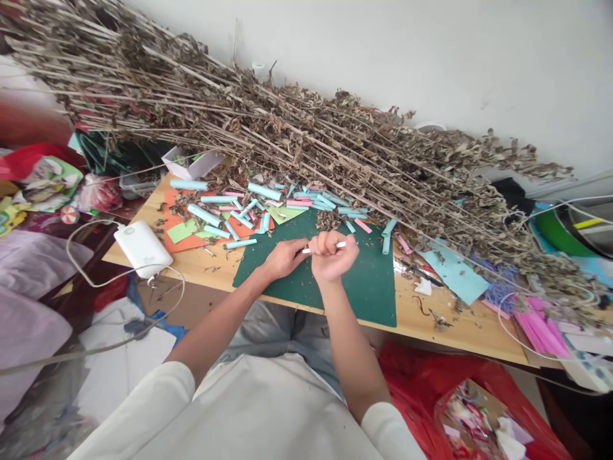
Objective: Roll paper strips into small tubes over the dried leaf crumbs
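1. We see a heap of dry branches (306, 140) along the table's (460, 322) back edge, paper rolls (249, 207) scattered before it.
2. A white box (191, 165) at the back left corner; contents unclear.
3. Over the green mat (364, 287), our left hand (283, 257) pinches and our right hand (334, 254) fists around a thin white stick (341, 244).

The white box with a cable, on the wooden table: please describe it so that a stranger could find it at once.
Start at the wooden table and go to its near left corner, left of the green mat. The white box lies there, partly over the edge. It is the only smooth, rounded white block, and a white cable loops from it.
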Demonstrator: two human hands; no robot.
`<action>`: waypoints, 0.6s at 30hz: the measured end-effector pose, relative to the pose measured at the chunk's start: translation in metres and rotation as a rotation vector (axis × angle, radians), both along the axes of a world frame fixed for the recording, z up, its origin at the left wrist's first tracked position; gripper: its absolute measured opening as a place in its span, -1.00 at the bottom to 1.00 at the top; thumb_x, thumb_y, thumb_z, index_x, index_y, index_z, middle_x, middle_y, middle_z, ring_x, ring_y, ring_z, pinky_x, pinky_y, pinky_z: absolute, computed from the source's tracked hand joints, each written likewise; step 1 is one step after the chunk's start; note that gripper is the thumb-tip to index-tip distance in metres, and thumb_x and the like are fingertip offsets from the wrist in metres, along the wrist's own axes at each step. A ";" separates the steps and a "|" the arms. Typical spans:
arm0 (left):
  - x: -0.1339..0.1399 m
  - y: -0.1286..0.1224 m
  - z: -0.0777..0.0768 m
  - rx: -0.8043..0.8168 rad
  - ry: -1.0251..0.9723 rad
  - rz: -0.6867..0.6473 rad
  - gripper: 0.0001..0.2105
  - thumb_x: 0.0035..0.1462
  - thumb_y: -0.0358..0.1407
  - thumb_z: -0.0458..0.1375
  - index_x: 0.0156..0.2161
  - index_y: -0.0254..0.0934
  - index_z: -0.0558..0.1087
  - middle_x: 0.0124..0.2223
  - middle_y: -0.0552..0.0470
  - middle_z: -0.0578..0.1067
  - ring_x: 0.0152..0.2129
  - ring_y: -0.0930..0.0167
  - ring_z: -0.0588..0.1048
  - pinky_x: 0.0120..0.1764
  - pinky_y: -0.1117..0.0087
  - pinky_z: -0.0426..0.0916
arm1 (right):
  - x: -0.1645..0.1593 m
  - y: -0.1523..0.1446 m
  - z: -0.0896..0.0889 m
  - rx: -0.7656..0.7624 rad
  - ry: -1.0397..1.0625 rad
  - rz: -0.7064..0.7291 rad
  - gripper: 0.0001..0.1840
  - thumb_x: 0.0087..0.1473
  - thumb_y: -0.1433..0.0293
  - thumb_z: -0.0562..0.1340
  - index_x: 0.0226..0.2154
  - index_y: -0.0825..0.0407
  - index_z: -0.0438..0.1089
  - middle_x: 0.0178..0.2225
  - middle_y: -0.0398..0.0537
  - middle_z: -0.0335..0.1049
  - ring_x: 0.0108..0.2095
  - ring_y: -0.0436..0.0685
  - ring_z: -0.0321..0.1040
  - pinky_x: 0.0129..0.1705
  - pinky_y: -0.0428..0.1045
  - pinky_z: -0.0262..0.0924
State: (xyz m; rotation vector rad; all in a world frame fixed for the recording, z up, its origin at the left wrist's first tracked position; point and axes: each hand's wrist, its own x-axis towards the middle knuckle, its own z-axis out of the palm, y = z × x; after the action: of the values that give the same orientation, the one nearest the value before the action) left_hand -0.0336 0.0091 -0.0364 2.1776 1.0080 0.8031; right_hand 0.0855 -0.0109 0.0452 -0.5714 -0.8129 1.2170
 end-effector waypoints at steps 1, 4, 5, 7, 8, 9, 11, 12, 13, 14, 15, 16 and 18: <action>0.000 0.000 0.001 0.002 0.000 -0.002 -0.67 0.36 -0.11 -0.08 -0.27 -0.28 0.40 -0.33 0.00 0.48 -0.40 0.39 0.44 -0.33 0.44 0.21 | 0.003 0.001 0.001 -0.001 0.002 -0.034 -0.33 0.11 -0.09 0.06 -0.73 -0.02 -0.17 -0.74 -0.31 -0.32 -0.72 -0.07 -0.33 -0.62 -0.04 -0.29; 0.002 -0.001 0.004 0.007 0.006 -0.004 -0.65 0.37 -0.08 -0.08 -0.28 -0.27 0.39 -0.37 0.03 0.45 -0.43 0.42 0.40 -0.35 0.45 0.18 | 0.013 0.005 0.007 -0.019 -0.018 -0.117 -0.34 0.12 -0.10 0.02 -0.72 -0.02 -0.17 -0.72 -0.31 -0.33 -0.71 -0.06 -0.34 -0.61 -0.04 -0.30; 0.002 -0.002 0.004 0.008 0.006 -0.002 -0.64 0.37 -0.07 -0.08 -0.28 -0.27 0.39 -0.37 0.03 0.45 -0.43 0.42 0.40 -0.35 0.45 0.18 | 0.016 0.006 0.008 -0.026 -0.024 -0.125 -0.34 0.12 -0.10 0.02 -0.72 -0.02 -0.17 -0.72 -0.31 -0.33 -0.71 -0.06 -0.35 -0.62 -0.04 -0.30; 0.002 -0.002 0.004 0.010 0.002 0.005 -0.64 0.37 -0.06 -0.08 -0.29 -0.28 0.39 -0.37 0.03 0.44 -0.44 0.43 0.39 -0.35 0.45 0.17 | 0.018 0.007 0.010 -0.036 -0.027 -0.108 -0.33 0.11 -0.11 0.03 -0.72 -0.02 -0.18 -0.73 -0.31 -0.33 -0.71 -0.06 -0.35 -0.62 -0.05 -0.32; 0.002 -0.001 0.004 0.012 -0.001 0.007 -0.64 0.37 -0.06 -0.08 -0.29 -0.28 0.39 -0.37 0.03 0.44 -0.44 0.43 0.39 -0.35 0.45 0.17 | 0.017 0.008 0.011 -0.038 -0.024 -0.093 -0.33 0.12 -0.10 0.04 -0.72 -0.02 -0.18 -0.73 -0.31 -0.33 -0.71 -0.07 -0.35 -0.62 -0.05 -0.32; 0.002 -0.001 0.003 0.013 -0.003 0.007 -0.64 0.36 -0.06 -0.08 -0.29 -0.28 0.39 -0.37 0.03 0.44 -0.44 0.43 0.38 -0.35 0.45 0.17 | 0.016 0.008 0.011 -0.037 -0.017 -0.081 -0.33 0.11 -0.10 0.04 -0.72 -0.02 -0.18 -0.73 -0.31 -0.33 -0.71 -0.07 -0.34 -0.63 -0.05 -0.33; 0.002 -0.001 0.002 0.016 -0.007 0.006 -0.63 0.36 -0.05 -0.08 -0.29 -0.28 0.39 -0.37 0.03 0.44 -0.45 0.42 0.38 -0.35 0.44 0.17 | 0.014 0.008 0.011 -0.037 -0.009 -0.072 -0.33 0.11 -0.08 0.06 -0.73 -0.01 -0.18 -0.73 -0.31 -0.33 -0.72 -0.07 -0.34 -0.62 -0.05 -0.33; 0.002 -0.001 0.001 0.018 -0.007 0.006 -0.63 0.36 -0.05 -0.08 -0.30 -0.28 0.39 -0.38 0.03 0.44 -0.45 0.42 0.37 -0.35 0.44 0.17 | 0.012 0.008 0.011 -0.040 -0.014 -0.072 -0.33 0.10 -0.09 0.06 -0.73 -0.01 -0.18 -0.74 -0.31 -0.33 -0.72 -0.07 -0.34 -0.62 -0.05 -0.33; 0.002 -0.001 0.001 0.020 -0.004 0.006 -0.63 0.36 -0.05 -0.08 -0.30 -0.28 0.39 -0.38 0.03 0.44 -0.45 0.42 0.37 -0.36 0.44 0.17 | 0.011 0.008 0.011 -0.048 -0.026 -0.071 -0.32 0.10 -0.10 0.06 -0.74 -0.02 -0.18 -0.74 -0.31 -0.33 -0.72 -0.07 -0.34 -0.62 -0.05 -0.33; 0.002 -0.001 0.001 0.024 0.002 0.007 -0.62 0.36 -0.05 -0.09 -0.30 -0.28 0.39 -0.38 0.02 0.44 -0.45 0.42 0.38 -0.36 0.43 0.18 | 0.010 0.008 0.011 -0.057 -0.043 -0.071 -0.32 0.09 -0.11 0.05 -0.74 -0.02 -0.18 -0.74 -0.31 -0.33 -0.72 -0.07 -0.35 -0.63 -0.05 -0.33; 0.002 -0.001 0.000 0.026 0.008 0.007 -0.62 0.36 -0.05 -0.09 -0.30 -0.28 0.40 -0.38 0.02 0.44 -0.45 0.41 0.38 -0.36 0.43 0.18 | 0.009 0.009 0.010 -0.066 -0.061 -0.071 -0.31 0.08 -0.13 0.05 -0.75 -0.02 -0.17 -0.75 -0.31 -0.33 -0.72 -0.07 -0.35 -0.63 -0.05 -0.32; 0.002 -0.001 0.000 0.027 0.014 0.007 -0.61 0.37 -0.05 -0.10 -0.29 -0.28 0.41 -0.38 0.01 0.45 -0.45 0.41 0.39 -0.35 0.43 0.19 | 0.009 0.010 0.010 -0.071 -0.075 -0.070 -0.31 0.07 -0.14 0.05 -0.75 -0.03 -0.17 -0.75 -0.31 -0.32 -0.72 -0.07 -0.36 -0.63 -0.04 -0.33; 0.001 0.000 -0.001 0.029 0.018 0.005 -0.61 0.37 -0.05 -0.10 -0.26 -0.29 0.42 -0.36 0.00 0.46 -0.43 0.40 0.40 -0.33 0.42 0.21 | 0.008 0.012 0.008 -0.066 -0.091 -0.062 -0.31 0.08 -0.15 0.05 -0.75 -0.03 -0.16 -0.75 -0.31 -0.32 -0.72 -0.07 -0.36 -0.63 -0.04 -0.33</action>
State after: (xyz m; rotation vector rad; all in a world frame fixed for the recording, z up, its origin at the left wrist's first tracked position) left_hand -0.0322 0.0087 -0.0370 2.2118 1.0167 0.8063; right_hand 0.0930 0.0006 0.0535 -0.7046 -0.8278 1.1713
